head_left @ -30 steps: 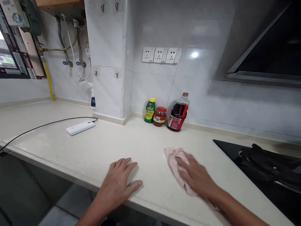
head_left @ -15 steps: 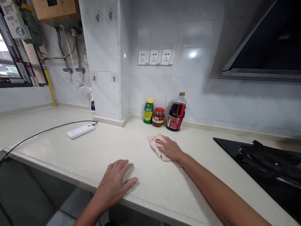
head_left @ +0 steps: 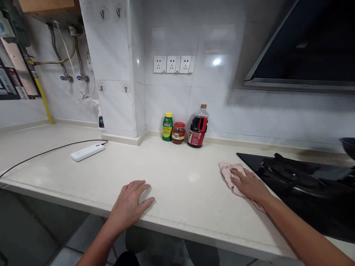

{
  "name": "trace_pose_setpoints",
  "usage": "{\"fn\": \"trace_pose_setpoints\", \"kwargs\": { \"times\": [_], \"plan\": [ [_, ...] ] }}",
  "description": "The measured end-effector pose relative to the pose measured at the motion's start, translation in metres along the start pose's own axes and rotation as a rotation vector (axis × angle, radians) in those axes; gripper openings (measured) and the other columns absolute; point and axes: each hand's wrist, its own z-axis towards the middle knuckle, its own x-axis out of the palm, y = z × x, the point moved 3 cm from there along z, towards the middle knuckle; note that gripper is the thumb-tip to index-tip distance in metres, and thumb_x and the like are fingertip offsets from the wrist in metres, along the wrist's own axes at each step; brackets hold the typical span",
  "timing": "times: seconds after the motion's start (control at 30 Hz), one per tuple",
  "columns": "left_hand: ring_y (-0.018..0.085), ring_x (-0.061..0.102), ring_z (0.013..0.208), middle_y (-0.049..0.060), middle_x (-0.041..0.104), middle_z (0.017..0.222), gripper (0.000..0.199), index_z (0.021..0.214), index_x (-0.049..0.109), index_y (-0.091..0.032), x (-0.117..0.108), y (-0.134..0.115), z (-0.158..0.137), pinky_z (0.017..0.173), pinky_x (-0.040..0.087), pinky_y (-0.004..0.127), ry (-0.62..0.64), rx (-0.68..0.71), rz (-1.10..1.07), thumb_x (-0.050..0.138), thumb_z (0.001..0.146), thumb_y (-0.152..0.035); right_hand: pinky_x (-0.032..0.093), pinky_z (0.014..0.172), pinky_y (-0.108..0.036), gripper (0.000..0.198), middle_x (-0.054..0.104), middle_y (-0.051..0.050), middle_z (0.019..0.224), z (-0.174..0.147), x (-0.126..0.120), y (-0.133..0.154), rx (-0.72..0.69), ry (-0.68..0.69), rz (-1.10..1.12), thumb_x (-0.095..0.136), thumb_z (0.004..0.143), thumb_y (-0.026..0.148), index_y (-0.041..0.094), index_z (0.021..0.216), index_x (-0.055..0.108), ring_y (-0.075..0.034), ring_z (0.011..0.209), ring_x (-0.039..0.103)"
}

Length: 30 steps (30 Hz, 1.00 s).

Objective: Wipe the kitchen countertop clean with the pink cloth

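Pink cloth (head_left: 227, 172) lies crumpled on the white table (head_left: 177, 177), near the black stove (head_left: 255, 162), and the right hand (head_left: 253, 186) holds it under slightly bent fingers. The left hand (head_left: 129, 203) is at the table's front edge, its grip wide. Green bottle (head_left: 167, 127) and red-lidded jar (head_left: 178, 133) stand by the wall.

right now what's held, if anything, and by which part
The right hand holds the pink cloth near its middle, from above; the left hand holds nothing.
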Motion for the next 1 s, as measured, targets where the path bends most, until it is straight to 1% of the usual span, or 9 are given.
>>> {"fn": "trace_pose_setpoints", "kwargs": {
  "times": [0.27, 0.33, 0.43, 0.57, 0.67, 0.77, 0.87, 0.93, 1.0],
  "plan": [
    [0.032, 0.054, 0.132, 0.011, 0.064, 0.137, 0.038, 0.125, 0.067, -0.026, 0.002, 0.003, 0.000, 0.106, 0.046, 0.052, 0.016, 0.030, 0.010, 0.055, 0.097, -0.050, 0.037, 0.115, -0.051, 0.064, 0.044, -0.008, 0.154, -0.127, 0.003, -0.036, -0.147, -0.108, 0.037, 0.030, 0.096, 0.063, 0.031, 0.148, 0.051, -0.034, 0.147, 0.032],
    [0.032, 0.053, 0.132, 0.012, 0.063, 0.137, 0.037, 0.125, 0.067, -0.026, 0.002, -0.009, 0.005, 0.105, 0.046, 0.052, 0.030, 0.063, -0.004, 0.056, 0.097, -0.048, 0.038, 0.115, -0.052, 0.064, 0.042, -0.007, 0.156, -0.134, 0.006, -0.037, -0.142, -0.090, 0.040, 0.030, 0.096, 0.064, 0.034, 0.148, 0.050, -0.034, 0.147, 0.032],
    [0.031, 0.051, 0.135, 0.014, 0.059, 0.143, 0.041, 0.132, 0.063, -0.025, 0.006, -0.041, 0.015, 0.108, 0.044, 0.052, 0.079, 0.141, -0.048, 0.057, 0.098, -0.049, 0.039, 0.112, -0.055, 0.062, 0.040, -0.007, 0.157, -0.116, -0.002, -0.020, -0.105, -0.047, 0.028, 0.031, 0.095, 0.064, 0.036, 0.146, 0.052, -0.037, 0.145, 0.034],
    [0.033, 0.046, 0.141, 0.016, 0.050, 0.152, 0.052, 0.141, 0.057, -0.027, 0.017, -0.080, 0.024, 0.111, 0.042, 0.055, 0.180, 0.218, -0.111, 0.055, 0.098, -0.055, 0.036, 0.112, -0.059, 0.057, 0.033, -0.010, 0.161, -0.068, -0.027, 0.037, -0.026, 0.075, 0.025, 0.034, 0.098, 0.052, 0.032, 0.149, 0.050, -0.040, 0.147, 0.029],
    [0.033, 0.041, 0.145, 0.017, 0.045, 0.156, 0.057, 0.147, 0.052, -0.025, 0.022, -0.083, 0.023, 0.114, 0.040, 0.055, 0.182, 0.173, -0.129, 0.048, 0.100, -0.058, 0.029, 0.115, -0.061, 0.055, 0.026, -0.010, 0.164, -0.042, -0.042, 0.102, -0.082, 0.157, 0.073, 0.037, 0.100, 0.047, 0.031, 0.151, 0.047, -0.042, 0.149, 0.024],
    [0.031, 0.037, 0.147, 0.016, 0.041, 0.158, 0.059, 0.150, 0.047, -0.025, 0.024, -0.076, 0.021, 0.116, 0.039, 0.053, 0.116, 0.135, -0.137, 0.044, 0.102, -0.058, 0.022, 0.120, -0.056, 0.053, 0.018, -0.004, 0.168, -0.041, -0.051, 0.172, -0.269, 0.184, 0.151, 0.041, 0.101, 0.051, 0.037, 0.153, 0.044, -0.037, 0.152, 0.016],
    [0.033, 0.030, 0.151, 0.016, 0.033, 0.163, 0.061, 0.153, 0.041, -0.025, 0.027, -0.072, 0.021, 0.119, 0.036, 0.056, 0.034, 0.145, -0.130, 0.046, 0.101, -0.057, 0.015, 0.123, -0.052, 0.054, 0.008, 0.001, 0.169, -0.063, -0.060, 0.232, -0.542, 0.226, 0.254, 0.045, 0.102, 0.054, 0.042, 0.155, 0.039, -0.031, 0.155, 0.005],
    [0.034, 0.026, 0.152, 0.018, 0.031, 0.164, 0.065, 0.155, 0.038, -0.024, 0.029, -0.072, 0.023, 0.120, 0.033, 0.058, 0.009, 0.155, -0.119, 0.051, 0.099, -0.056, 0.012, 0.124, -0.053, 0.060, 0.002, 0.000, 0.170, -0.078, -0.065, 0.257, -0.737, 0.255, 0.317, 0.049, 0.101, 0.052, 0.039, 0.158, 0.035, -0.030, 0.155, 0.000],
    [0.034, 0.026, 0.153, 0.017, 0.032, 0.163, 0.067, 0.155, 0.038, -0.024, 0.028, -0.073, 0.023, 0.121, 0.032, 0.058, 0.016, 0.174, -0.118, 0.052, 0.099, -0.057, 0.013, 0.124, -0.053, 0.063, 0.002, -0.001, 0.170, -0.083, -0.068, 0.262, -0.852, 0.264, 0.346, 0.051, 0.101, 0.048, 0.036, 0.159, 0.032, -0.029, 0.155, 0.002]
  ]
}}
